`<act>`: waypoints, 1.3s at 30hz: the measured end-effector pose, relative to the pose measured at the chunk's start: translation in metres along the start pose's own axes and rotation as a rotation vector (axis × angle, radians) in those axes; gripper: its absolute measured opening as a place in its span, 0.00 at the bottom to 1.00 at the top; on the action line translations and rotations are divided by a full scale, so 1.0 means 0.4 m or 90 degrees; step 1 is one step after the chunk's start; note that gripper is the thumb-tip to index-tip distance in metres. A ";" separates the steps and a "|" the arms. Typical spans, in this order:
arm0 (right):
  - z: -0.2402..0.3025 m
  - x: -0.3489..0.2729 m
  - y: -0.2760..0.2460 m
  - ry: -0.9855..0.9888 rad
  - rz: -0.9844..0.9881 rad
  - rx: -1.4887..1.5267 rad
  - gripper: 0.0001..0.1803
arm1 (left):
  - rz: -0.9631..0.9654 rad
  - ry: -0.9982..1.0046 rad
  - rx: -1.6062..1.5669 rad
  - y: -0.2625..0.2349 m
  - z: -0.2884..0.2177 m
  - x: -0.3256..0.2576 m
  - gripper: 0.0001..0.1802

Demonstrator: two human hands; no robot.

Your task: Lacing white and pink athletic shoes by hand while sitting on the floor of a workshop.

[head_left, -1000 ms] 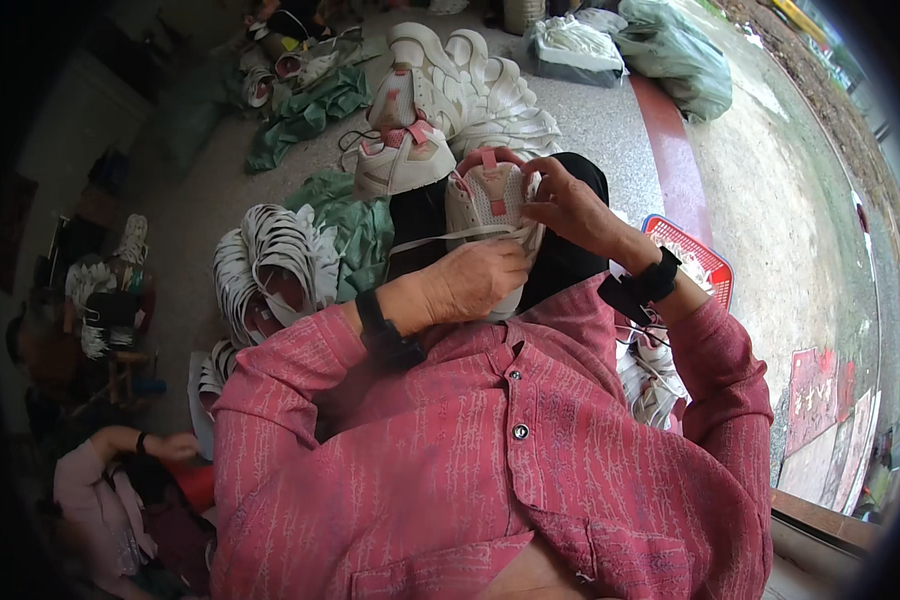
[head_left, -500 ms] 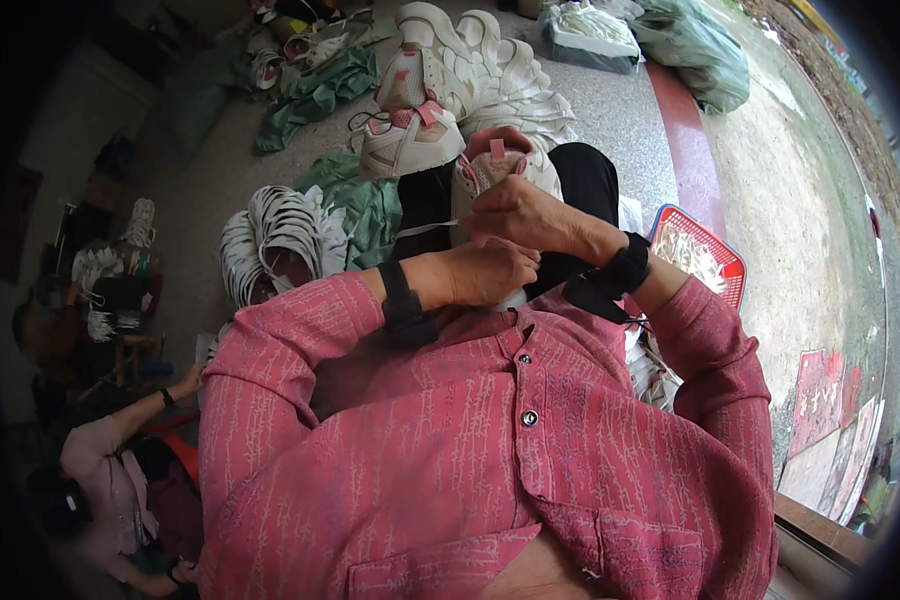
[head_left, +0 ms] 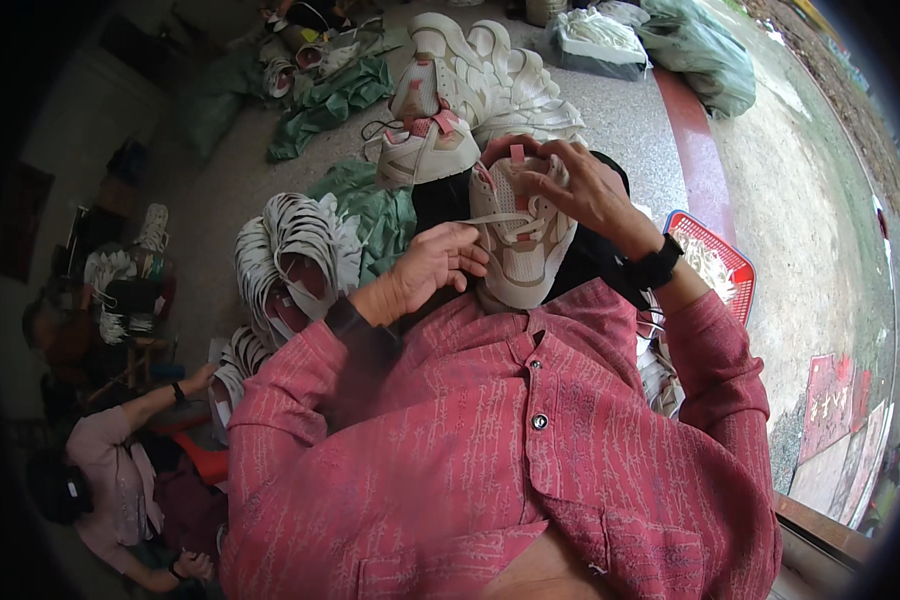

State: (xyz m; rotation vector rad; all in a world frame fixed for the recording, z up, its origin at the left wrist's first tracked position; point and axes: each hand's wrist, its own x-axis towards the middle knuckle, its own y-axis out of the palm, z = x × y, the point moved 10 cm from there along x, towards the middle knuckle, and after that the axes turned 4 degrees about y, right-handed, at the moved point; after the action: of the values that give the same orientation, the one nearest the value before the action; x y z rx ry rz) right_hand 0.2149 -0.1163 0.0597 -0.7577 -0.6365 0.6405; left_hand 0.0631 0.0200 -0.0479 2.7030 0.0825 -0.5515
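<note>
A white and beige sneaker (head_left: 525, 265) with a pink lining and heel tab sits at my lap, its toe toward me. My right hand (head_left: 592, 198) is closed on the sneaker's right collar, thumb near the tongue and fingers over the rim. Just left of the sneaker, my left hand (head_left: 435, 262) has curled fingers. A pale shoelace (head_left: 500, 217) runs from the eyelets to its thumb and forefinger, which pinch it. The lace crosses the lower part of the tongue. What lies under the sneaker is mostly hidden.
Finished-looking sneakers (head_left: 430, 150) are piled ahead. White shoe uppers (head_left: 280, 235) stand bundled at left beside green sacking (head_left: 385, 220). At right sits a red basket (head_left: 740, 272) of laces. A co-worker (head_left: 110, 470) sits at the lower left. A wrapped white bundle (head_left: 598, 40) lies far right.
My hands have moved apart. The right went from over the lacing to the sneaker's right collar; the left drew back to the left side, uncovering the sneaker's front and crossed lace.
</note>
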 end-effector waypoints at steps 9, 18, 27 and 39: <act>-0.057 -0.030 0.059 0.061 -0.012 0.107 0.25 | 0.154 0.183 -0.155 0.114 -0.098 0.052 0.27; -0.142 -0.043 0.127 0.178 0.029 0.226 0.25 | 0.089 0.225 -0.104 0.066 -0.093 0.065 0.20; -0.115 -0.054 0.112 0.194 -0.005 0.168 0.24 | 0.036 0.277 -0.339 -0.097 -0.135 -0.005 0.13; -0.017 -0.060 -0.046 0.122 -0.008 -0.190 0.22 | -0.198 0.613 -0.527 -0.634 -0.158 -0.455 0.11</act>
State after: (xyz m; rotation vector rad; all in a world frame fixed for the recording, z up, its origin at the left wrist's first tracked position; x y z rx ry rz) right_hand 0.2098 -0.1466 0.0632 -1.0780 -0.5661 0.4592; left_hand -0.1148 0.2818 -0.0130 1.8894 0.7881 0.6312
